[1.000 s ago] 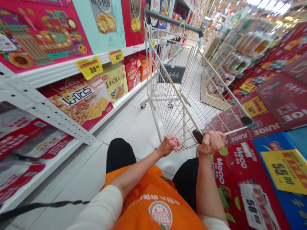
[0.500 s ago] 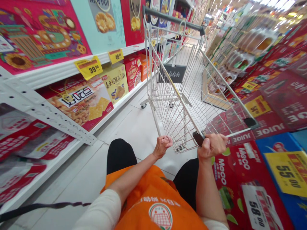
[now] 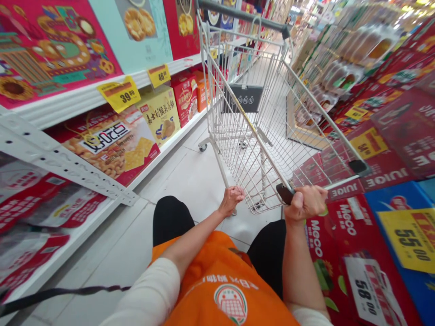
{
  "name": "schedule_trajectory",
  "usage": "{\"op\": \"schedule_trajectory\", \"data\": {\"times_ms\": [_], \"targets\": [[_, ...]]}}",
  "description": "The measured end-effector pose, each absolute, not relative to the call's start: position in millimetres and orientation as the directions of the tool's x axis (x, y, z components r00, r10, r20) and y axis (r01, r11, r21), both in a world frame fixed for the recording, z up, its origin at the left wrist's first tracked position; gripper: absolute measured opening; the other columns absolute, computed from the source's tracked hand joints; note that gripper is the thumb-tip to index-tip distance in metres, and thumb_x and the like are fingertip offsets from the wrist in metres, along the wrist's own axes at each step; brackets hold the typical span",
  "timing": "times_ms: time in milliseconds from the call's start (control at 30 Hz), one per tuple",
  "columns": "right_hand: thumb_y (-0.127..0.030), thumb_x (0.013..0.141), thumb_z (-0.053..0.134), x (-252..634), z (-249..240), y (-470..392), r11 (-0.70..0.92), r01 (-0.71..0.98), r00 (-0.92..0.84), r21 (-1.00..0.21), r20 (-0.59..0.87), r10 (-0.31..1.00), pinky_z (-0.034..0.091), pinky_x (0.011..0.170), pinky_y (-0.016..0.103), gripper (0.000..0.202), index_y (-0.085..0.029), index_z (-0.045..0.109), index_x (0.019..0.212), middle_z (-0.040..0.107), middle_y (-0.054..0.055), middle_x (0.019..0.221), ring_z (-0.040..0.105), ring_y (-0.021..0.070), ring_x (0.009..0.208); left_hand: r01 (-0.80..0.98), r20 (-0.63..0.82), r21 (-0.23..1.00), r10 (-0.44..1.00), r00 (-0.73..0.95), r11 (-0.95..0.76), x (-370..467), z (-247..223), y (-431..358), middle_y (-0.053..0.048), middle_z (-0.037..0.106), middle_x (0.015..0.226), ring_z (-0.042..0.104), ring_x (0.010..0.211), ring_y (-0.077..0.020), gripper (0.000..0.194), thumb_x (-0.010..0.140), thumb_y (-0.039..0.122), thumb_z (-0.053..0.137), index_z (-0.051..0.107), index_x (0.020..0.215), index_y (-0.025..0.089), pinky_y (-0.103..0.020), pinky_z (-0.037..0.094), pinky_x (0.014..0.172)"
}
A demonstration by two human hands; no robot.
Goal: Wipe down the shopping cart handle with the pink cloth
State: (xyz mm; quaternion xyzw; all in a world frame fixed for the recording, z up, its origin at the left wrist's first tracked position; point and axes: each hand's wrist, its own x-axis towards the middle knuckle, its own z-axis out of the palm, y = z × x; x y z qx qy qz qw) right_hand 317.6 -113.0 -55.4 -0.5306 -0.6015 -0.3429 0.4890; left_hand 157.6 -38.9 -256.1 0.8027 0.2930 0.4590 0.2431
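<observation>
A wire shopping cart stands in front of me, its grey handle bar at the far end. My right hand is wrapped round the near top rim of the cart, just beside its black corner piece. Lower and further left, my left hand is closed, with fingers curled, at the cart's near lower corner. Part of a cart leg runs behind this hand; whether the fingers grip it is hidden.
Shelves with boxed biscuits and yellow price tags line the left. Stacked red drink cartons and a blue carton crowd the right side. White floor tiles show between. A dark strap crosses the lower left.
The view has shifted slightly, with the left shelves sliding left. My right hand and the cart's near corner appear a little further right; my left hand appears slightly higher, still closed.
</observation>
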Motion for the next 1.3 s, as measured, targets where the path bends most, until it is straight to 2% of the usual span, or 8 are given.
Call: {"op": "schedule_trajectory", "data": {"times_ms": [200,400,600,700,867,1033,1167,1300], "targets": [[-0.027,0.088,0.035,309.9,-52.7,-114.7,0.112,0.987,0.065,-0.112,0.933,0.354,0.036,0.065,0.034,0.033,-0.022,0.047,0.058,0.04,-0.003,0.046,0.035,0.0111,0.045,0.288,0.661,0.654,0.713,0.233,-0.7,196.9,-230.0,-22.3,-0.004,0.06,0.088,0.049,0.11,-0.0229,0.021,0.102,0.035,0.046,0.059,0.088,0.025,-0.046,0.037,0.106],[-0.026,0.089,0.038,307.2,-54.7,-114.4,0.171,0.981,0.033,-0.094,0.945,0.325,0.034,0.064,0.034,0.031,-0.022,0.046,0.059,0.038,-0.003,0.048,0.033,0.0111,0.046,0.392,0.749,0.604,0.662,0.016,-0.694,207.3,-227.9,-28.2,-0.008,0.06,0.098,0.049,0.111,-0.0244,0.029,0.101,0.041,0.047,0.061,0.083,0.022,-0.047,0.04,0.099],[-0.024,0.089,0.04,311.5,-56.1,-112.8,0.177,0.978,0.041,-0.106,0.942,0.333,0.034,0.067,0.034,0.03,-0.022,0.044,0.06,0.039,-0.004,0.049,0.035,0.0113,0.048,0.332,0.764,0.572,0.634,0.118,-0.75,177.1,-236.3,-28.5,-0.003,0.06,0.087,0.054,0.104,-0.0197,0.031,0.105,0.039,0.035,0.058,0.09,0.024,-0.039,0.047,0.089],[-0.021,0.086,0.041,310.0,-56.0,-112.3,0.202,0.975,0.019,-0.088,0.947,0.32,0.033,0.067,0.034,0.026,-0.022,0.044,0.061,0.039,-0.004,0.049,0.034,0.0112,0.048,0.318,0.79,0.561,0.609,0.073,-0.765,175.5,-209.9,-9.0,-0.006,0.06,0.095,0.053,0.113,-0.0214,0.036,0.105,0.038,0.028,0.057,0.088,0.024,-0.042,0.049,0.093],[-0.017,0.083,0.044,301.7,-53.9,-113.6,0.218,0.97,0.031,-0.112,0.939,0.343,0.033,0.068,0.033,0.021,-0.022,0.045,0.063,0.04,-0.005,0.051,0.037,0.0112,0.05,0.415,0.871,0.386,0.473,0.131,-0.824,173.8,-141.9,45.1,-0.01,0.05,0.141,0.041,0.137,-0.0278,0.022,0.099,0.041,0.048,0.06,0.093,0.024,-0.052,0.038,0.111],[-0.016,0.083,0.046,297.1,-53.7,-113.7,0.239,0.964,0.028,-0.115,0.94,0.34,0.032,0.067,0.032,0.02,-0.022,0.046,0.064,0.041,-0.005,0.052,0.036,0.011,0.051,0.438,0.901,0.4,0.433,-0.028,-0.805,164.9,-91.7,89.3,-0.012,0.051,0.139,0.046,0.132,-0.0252,0.024,0.102,0.039,0.043,0.059,0.101,0.022,-0.048,0.037,0.11],[-0.015,0.083,0.046,297.6,-53.0,-112.0,0.24,0.963,0.038,-0.125,0.94,0.338,0.031,0.066,0.031,0.02,-0.022,0.045,0.064,0.04,-0.005,0.052,0.036,0.0111,0.051,0.389,0.871,0.312,0.425,0.247,-0.867,156.3,-41.5,112.2,-0.007,0.066,0.116,0.057,0.121,-0.0225,0.034,0.103,0.046,0.038,0.062,0.1,0.021,-0.045,0.037,0.11],[-0.011,0.082,0.047,300.0,-49.2,-108.4,0.223,0.972,-0.002,-0.07,0.952,0.308,0.031,0.065,0.03,0.026,-0.022,0.039,0.061,0.036,-0.007,0.05,0.032,0.0099,0.049,0.372,0.651,0.252,0.441,0.618,-0.893,150.0,7.1,126.8,0.001,0.065,0.075,0.062,0.075,-0.0158,0.038,0.098,0.049,0.047,0.061,0.077,0.021,-0.03,0.044,0.075]]}}
